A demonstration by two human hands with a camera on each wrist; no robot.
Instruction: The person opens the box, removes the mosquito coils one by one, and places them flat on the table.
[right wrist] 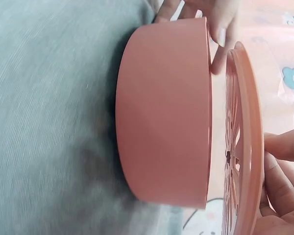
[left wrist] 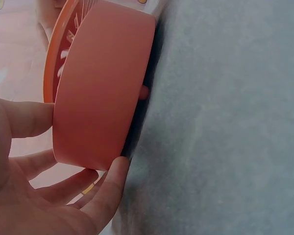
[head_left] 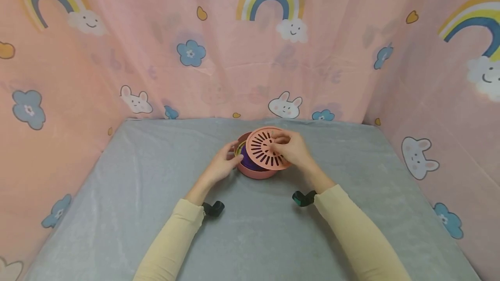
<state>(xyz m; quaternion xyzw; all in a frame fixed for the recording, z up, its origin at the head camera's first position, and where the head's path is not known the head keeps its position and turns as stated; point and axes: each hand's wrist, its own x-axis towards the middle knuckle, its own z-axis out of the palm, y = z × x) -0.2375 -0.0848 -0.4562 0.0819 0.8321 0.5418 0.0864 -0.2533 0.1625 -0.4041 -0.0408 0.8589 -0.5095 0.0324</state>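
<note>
Bowl on grey cloth, lid just above, off toward 2 o'clock.
At the bowl's 9 o'clock, the left hand grips its side; the right hand pinches the lid's top from 3 o'clock.

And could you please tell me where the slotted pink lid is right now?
In the head view, the slotted pink lid is held by the right hand, over the right side of the round pink box.
</note>
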